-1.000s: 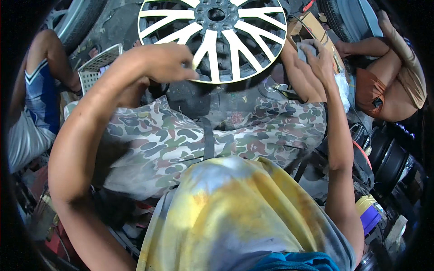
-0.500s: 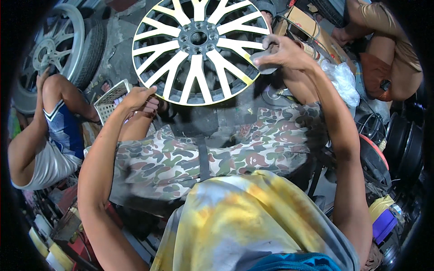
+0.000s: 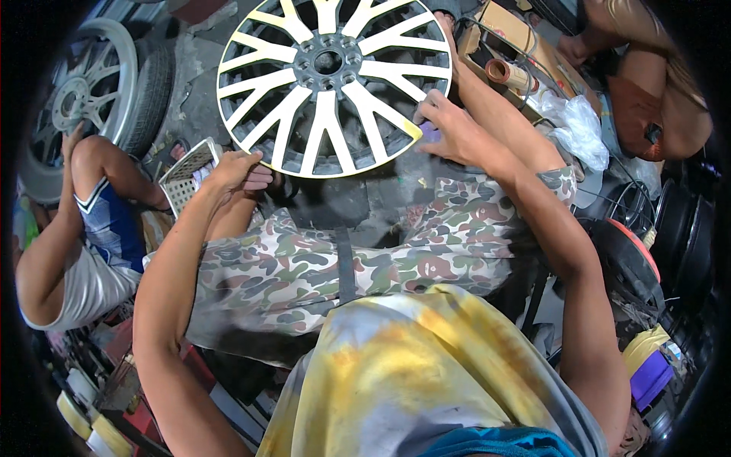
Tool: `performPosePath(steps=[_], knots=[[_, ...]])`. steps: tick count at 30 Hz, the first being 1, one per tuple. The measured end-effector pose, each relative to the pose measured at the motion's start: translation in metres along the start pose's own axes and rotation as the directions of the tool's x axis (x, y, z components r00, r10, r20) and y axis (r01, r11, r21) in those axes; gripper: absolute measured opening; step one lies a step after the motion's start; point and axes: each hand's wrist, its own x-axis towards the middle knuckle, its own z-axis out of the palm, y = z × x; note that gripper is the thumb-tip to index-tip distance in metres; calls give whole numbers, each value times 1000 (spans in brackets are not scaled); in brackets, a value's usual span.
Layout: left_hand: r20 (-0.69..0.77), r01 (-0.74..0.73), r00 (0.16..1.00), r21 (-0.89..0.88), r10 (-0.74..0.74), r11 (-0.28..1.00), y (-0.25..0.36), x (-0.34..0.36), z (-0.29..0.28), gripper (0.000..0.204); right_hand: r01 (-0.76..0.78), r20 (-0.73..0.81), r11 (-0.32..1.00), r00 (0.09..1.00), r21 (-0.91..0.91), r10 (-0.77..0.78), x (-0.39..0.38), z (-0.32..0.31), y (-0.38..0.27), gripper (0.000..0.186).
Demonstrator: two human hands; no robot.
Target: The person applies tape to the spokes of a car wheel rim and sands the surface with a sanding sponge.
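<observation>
Head camera view: A wheel rim (image 3: 326, 103) with cream-coloured spokes dominates the upper centre of the frame, between a worker's two hands. At its lower-right edge, the right hand (image 3: 459, 131) grips a small purplish pad (image 3: 429, 135) between thumb and fingers. At the lower-left edge, the left hand (image 3: 237, 172) has its fingers curled and its thumb by the lip; whether it grips cannot be told. A pale basket (image 3: 177, 190) sits just beside that hand; a cardboard box (image 3: 509, 32) occupies the upper right, near a clear plastic bag (image 3: 572, 131).
</observation>
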Motion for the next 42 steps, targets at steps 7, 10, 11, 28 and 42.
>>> performPosePath(steps=[7, 10, 11, 28, 42], knots=[[-38, -46, 998, -110, 42, 993, -5, 5, 1, 34, 107, -42, 953, 991, -282, -123, -4, 8, 6, 32], [-73, -88, 994, -137, 78, 987, -6, 10, 2, 33, 82, -86, 985, 992, -152, -96, 0, -3, 11, 16], [-85, -100, 993, -160, 87, 982, -6, 12, 2, 33, 84, -88, 985, 991, -152, -99, 2, -7, 11, 16], [-153, -90, 987, -251, 52, 964, -4, 15, 0, 27, -90, -294, 983, 955, -162, 39, 17, -7, 32, 21], [-92, -81, 994, -212, 63, 974, 1, -2, 5, 31, -448, -230, 892, 862, 68, 451, 15, 1, 13, 26]])
